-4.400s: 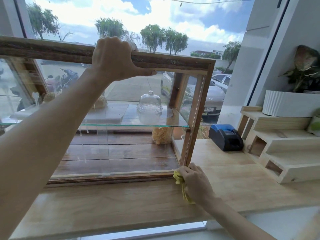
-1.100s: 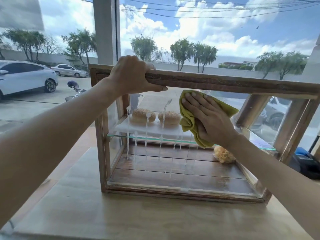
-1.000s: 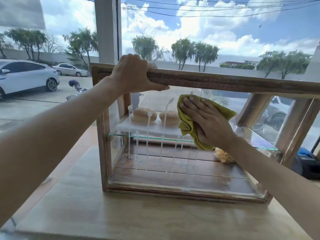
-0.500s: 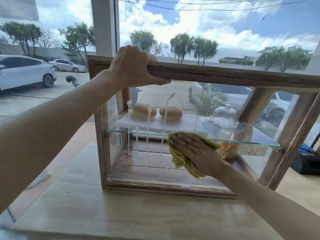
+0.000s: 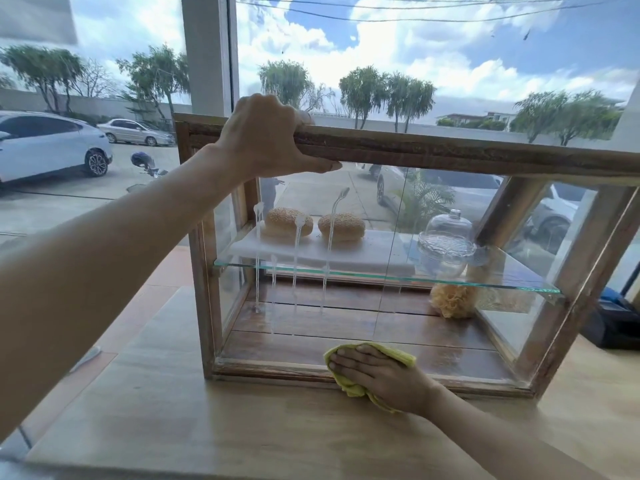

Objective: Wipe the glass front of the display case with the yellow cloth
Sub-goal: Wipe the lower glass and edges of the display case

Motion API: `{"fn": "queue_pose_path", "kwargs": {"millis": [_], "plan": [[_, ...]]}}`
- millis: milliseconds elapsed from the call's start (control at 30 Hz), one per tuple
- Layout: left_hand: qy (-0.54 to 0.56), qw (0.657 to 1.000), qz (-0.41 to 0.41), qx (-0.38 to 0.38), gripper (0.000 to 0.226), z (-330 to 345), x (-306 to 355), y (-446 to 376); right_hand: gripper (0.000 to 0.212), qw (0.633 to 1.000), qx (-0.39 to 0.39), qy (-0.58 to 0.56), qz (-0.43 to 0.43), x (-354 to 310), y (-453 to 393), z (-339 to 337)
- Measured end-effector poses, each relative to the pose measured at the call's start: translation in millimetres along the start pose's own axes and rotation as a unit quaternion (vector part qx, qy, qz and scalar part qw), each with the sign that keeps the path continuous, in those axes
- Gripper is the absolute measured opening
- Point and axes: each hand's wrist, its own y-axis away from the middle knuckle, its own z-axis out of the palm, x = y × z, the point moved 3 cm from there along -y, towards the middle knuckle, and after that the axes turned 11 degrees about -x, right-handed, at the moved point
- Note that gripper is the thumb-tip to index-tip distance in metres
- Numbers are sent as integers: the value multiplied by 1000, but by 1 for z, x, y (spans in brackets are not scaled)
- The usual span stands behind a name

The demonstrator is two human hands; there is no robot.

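A wooden display case [image 5: 450,154] with a glass front [image 5: 349,317] stands on a pale wooden counter [image 5: 207,420]. My left hand [image 5: 266,136] grips the case's top rail near its left end. My right hand [image 5: 377,375] presses the yellow cloth [image 5: 401,356] flat against the glass at its bottom edge, just left of centre. White foam streaks [image 5: 296,258] run down the left part of the glass. Most of the cloth is hidden under my palm.
Inside, two sesame buns [image 5: 289,221] sit on a white board on a glass shelf [image 5: 381,277], beside a glass dome [image 5: 448,233]. A yellow pastry [image 5: 453,301] lies on the case floor. A black device [image 5: 620,323] sits at the right. A window is behind.
My right hand slid the cloth down the glass from the top rail, past the shelf, to the bottom edge. My left hand kept its grip on the top rail.
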Motion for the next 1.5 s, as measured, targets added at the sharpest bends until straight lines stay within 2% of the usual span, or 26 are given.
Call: {"fn": "queue_pose_path", "kwargs": {"millis": [100, 167, 233, 333, 500, 600, 800, 967, 1200, 1367, 1500], "plan": [[1, 1000, -9, -6, 88, -1, 0, 0, 45, 998, 39, 35, -23, -1, 2, -8], [-2, 1000, -13, -8, 87, -1, 0, 0, 38, 995, 102, 7, -12, 0, 4, -28], [-7, 1000, -13, -12, 89, 0, 0, 0, 30, 981, 189, -46, 19, 7, 4, -56], [-10, 1000, -12, -11, 96, 0, 1, 1, 35, 952, 288, -72, 77, 36, 3, -108], [-17, 1000, -9, -16, 100, -2, 2, 1, 38, 913, 353, -27, 204, 98, -3, -178], [-18, 1000, -8, -13, 99, -1, 1, 0, 46, 899, 351, 2, 264, 116, -9, -185], [-21, 1000, -9, -15, 99, -1, 0, -1, 45, 869, 370, 0, 327, 101, -21, -164], [-27, 1000, -8, -14, 102, -1, 2, 0, 44, 869, 367, -1, 331, 81, -19, -137], [-20, 1000, -3, -5, 107, -1, 2, -1, 42, 911, 319, -15, 261, 51, -10, -89], [-11, 1000, -6, -2, 98, -1, 2, -1, 41, 952, 242, -18, 185, 18, -3, -40], [-6, 1000, -8, -3, 96, -1, 2, 0, 42, 982, 149, -20, 110, 2, 7, -6]]}}
